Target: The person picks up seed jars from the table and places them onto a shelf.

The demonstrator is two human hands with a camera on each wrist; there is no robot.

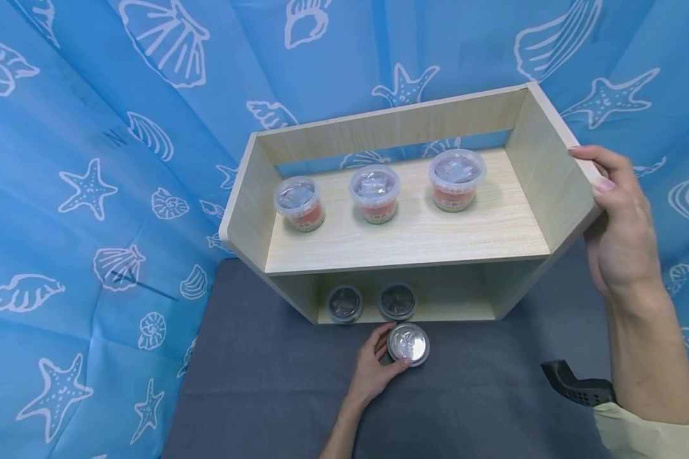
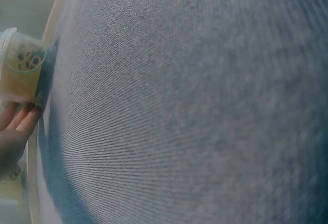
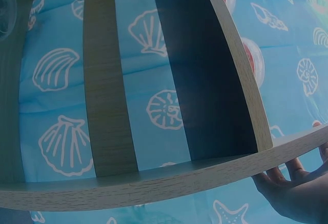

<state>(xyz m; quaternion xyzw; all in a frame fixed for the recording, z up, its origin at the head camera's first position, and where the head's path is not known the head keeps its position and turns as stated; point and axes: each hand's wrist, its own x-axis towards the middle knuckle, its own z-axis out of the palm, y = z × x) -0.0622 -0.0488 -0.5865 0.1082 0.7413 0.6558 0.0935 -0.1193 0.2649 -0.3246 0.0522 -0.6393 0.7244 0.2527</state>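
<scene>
My left hand (image 1: 372, 371) holds a round lidded plastic tub (image 1: 409, 345) at the front edge of the lower shelf, thumb and fingers around its side. In the left wrist view that tub (image 2: 21, 75) has a clear wall with a yellowish label, and fingertips (image 2: 28, 119) lie against its base. On the right, my right hand (image 1: 628, 233) grips the front edge of the wooden shelf's side panel (image 1: 551, 153), thumb on the inner side. The right wrist view shows the hand's fingers (image 3: 295, 169) along that panel's outer face.
Two dark-topped tubs, one (image 1: 344, 303) left of the other (image 1: 397, 301), stand in the lower compartment. Three tubs with reddish contents (image 1: 307, 217) (image 1: 377, 209) (image 1: 455, 196) stand on the upper board (image 1: 413, 245). Behind hangs a blue shell-print curtain (image 1: 92, 255); dark grey cloth (image 1: 252, 382) covers the table.
</scene>
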